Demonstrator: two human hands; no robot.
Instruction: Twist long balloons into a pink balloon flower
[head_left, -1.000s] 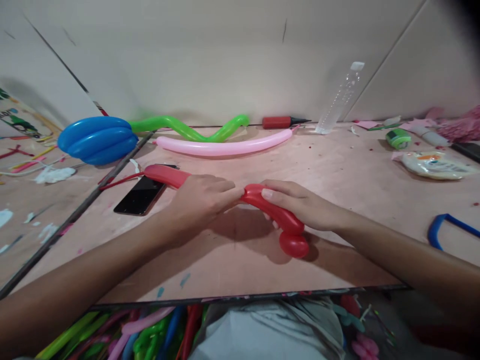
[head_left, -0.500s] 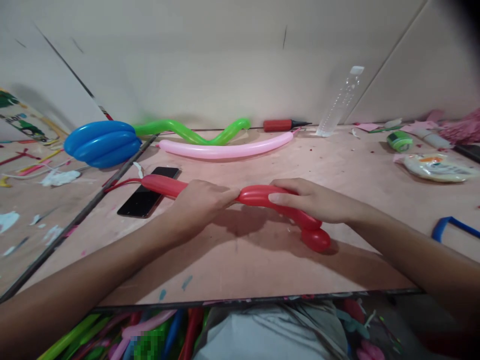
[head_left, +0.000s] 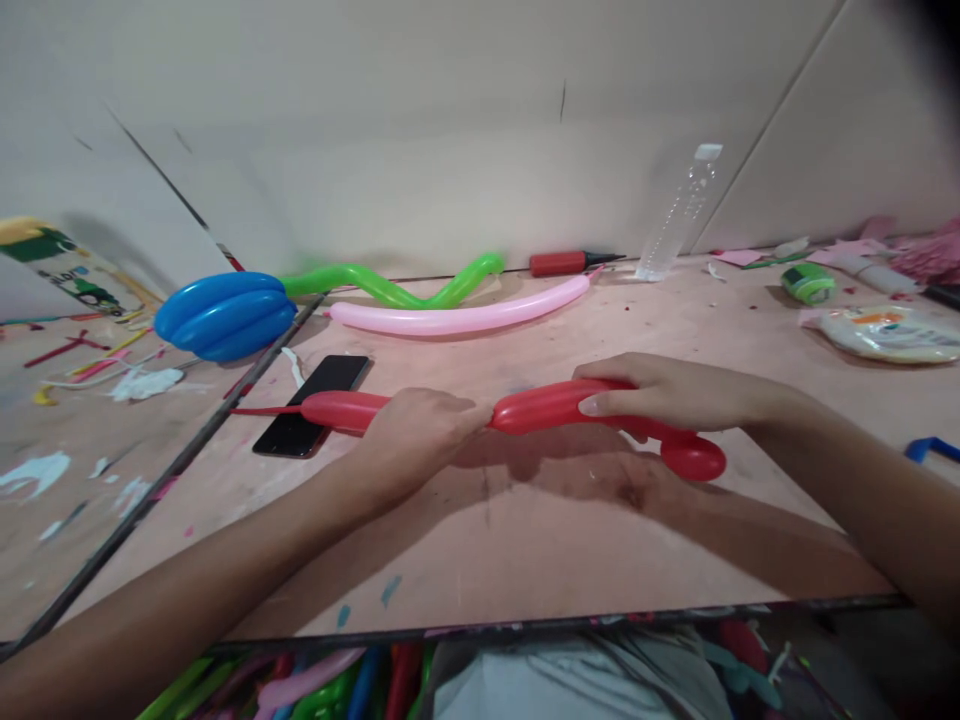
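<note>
Tabletop, its right side cut off by the frame. Red balloon: held across the middle, partly hidden behind both hands. Left hand: digits pressed together, pinching the balloon's narrow joint; individual fingertips are hard to make out. Right hand: thumb and fingers close on the right segment, lower fingers mostly concealed. Phone: at left, partly covered by the balloon.

Left hand, right hand, both curled
</note>
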